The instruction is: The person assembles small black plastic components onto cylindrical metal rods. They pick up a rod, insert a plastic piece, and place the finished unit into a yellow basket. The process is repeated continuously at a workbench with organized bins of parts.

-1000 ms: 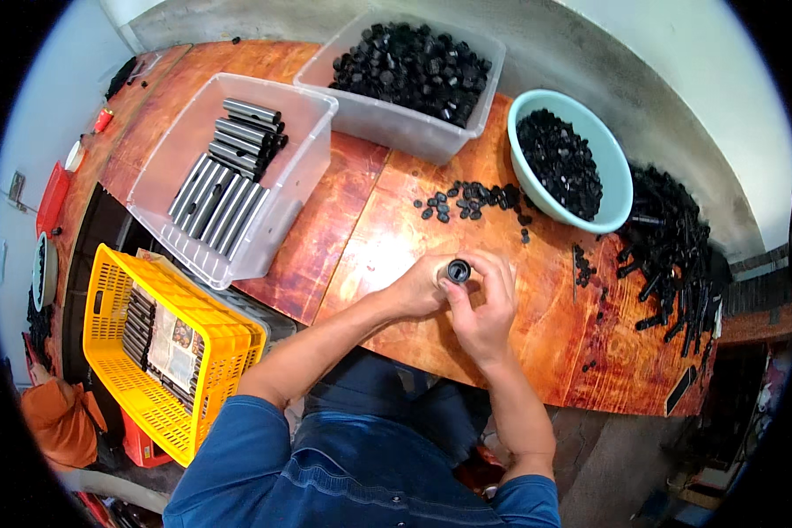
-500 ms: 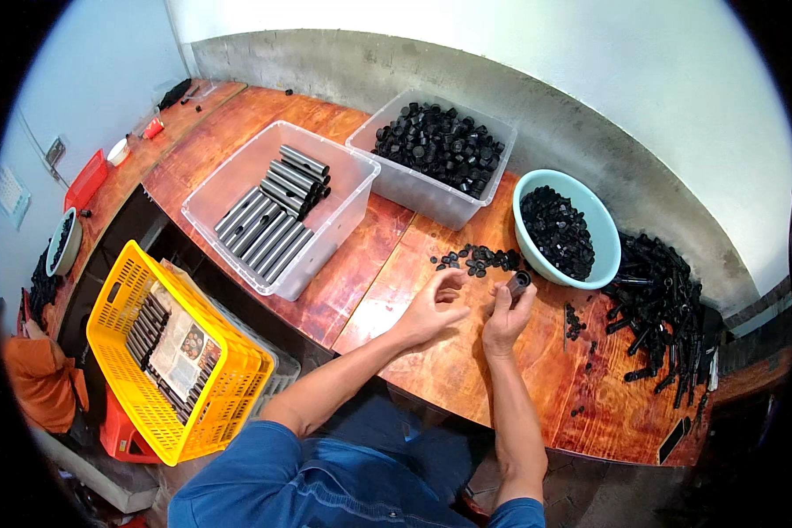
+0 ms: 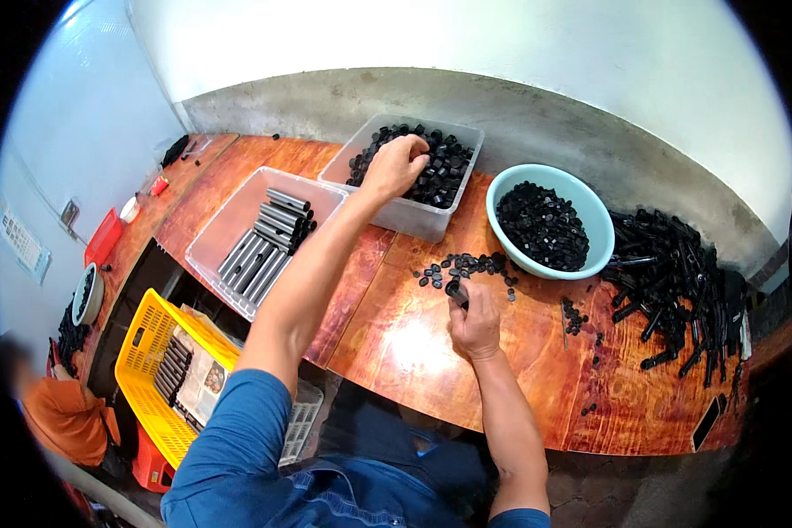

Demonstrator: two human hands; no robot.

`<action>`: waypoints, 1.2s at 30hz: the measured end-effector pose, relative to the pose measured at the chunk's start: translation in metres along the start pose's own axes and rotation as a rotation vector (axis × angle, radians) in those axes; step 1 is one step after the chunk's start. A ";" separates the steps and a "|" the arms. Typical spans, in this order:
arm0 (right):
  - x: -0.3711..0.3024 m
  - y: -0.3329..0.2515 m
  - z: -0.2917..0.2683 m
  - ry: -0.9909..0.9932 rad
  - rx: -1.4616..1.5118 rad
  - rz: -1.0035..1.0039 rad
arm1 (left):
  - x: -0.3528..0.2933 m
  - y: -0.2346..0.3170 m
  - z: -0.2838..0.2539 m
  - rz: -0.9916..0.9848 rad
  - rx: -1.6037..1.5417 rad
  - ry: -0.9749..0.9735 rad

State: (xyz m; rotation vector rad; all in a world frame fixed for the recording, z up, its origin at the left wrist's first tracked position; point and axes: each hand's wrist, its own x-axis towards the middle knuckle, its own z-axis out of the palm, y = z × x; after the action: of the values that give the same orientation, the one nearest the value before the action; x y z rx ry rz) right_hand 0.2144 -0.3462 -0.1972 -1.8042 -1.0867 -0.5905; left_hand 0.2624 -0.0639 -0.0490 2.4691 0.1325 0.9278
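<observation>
My left hand (image 3: 398, 165) reaches over the far translucent bin (image 3: 422, 222). Its fingers are curled together at the heap of short black caps (image 3: 444, 172), and whatever they pinch is hidden. Above the table's middle, my right hand (image 3: 477, 327) is closed round a short black tube (image 3: 456, 292), its hollow end turned up. Just beyond this hand lie small loose black pieces (image 3: 466, 264) on the wood. A light-blue bowl (image 3: 600, 229) heaped with small black parts stands to their right.
Left of the caps, a second translucent bin (image 3: 204, 251) holds metallic tubes (image 3: 253, 264). A yellow crate (image 3: 136, 370) with dark tubes stands lower left. Black parts (image 3: 678, 290) pile at the right, near a phone-like slab (image 3: 706, 424). Another person (image 3: 66, 414) sits at far left.
My left hand has moved up and away from beside the right hand to the bin of caps. My right hand, with the tube, has shifted slightly left. The whole view has shifted.
</observation>
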 end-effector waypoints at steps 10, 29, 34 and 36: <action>0.003 0.002 -0.004 -0.005 -0.047 0.045 | 0.023 -0.107 0.042 0.023 0.506 -0.760; 0.010 0.002 -0.012 0.060 -0.037 0.097 | 0.024 -0.079 0.007 0.099 0.323 -0.210; -0.004 0.018 -0.012 0.138 0.036 0.111 | -0.034 0.058 0.002 -0.166 -0.657 -0.187; -0.002 0.014 -0.011 0.136 0.056 0.115 | -0.077 0.086 0.000 -0.206 -0.835 -0.197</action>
State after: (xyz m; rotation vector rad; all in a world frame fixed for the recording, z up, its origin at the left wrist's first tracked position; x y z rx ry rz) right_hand 0.2261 -0.3592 -0.2005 -1.7393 -0.8938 -0.5987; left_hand 0.1966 -0.1588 -0.0530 1.7106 -0.0619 0.4961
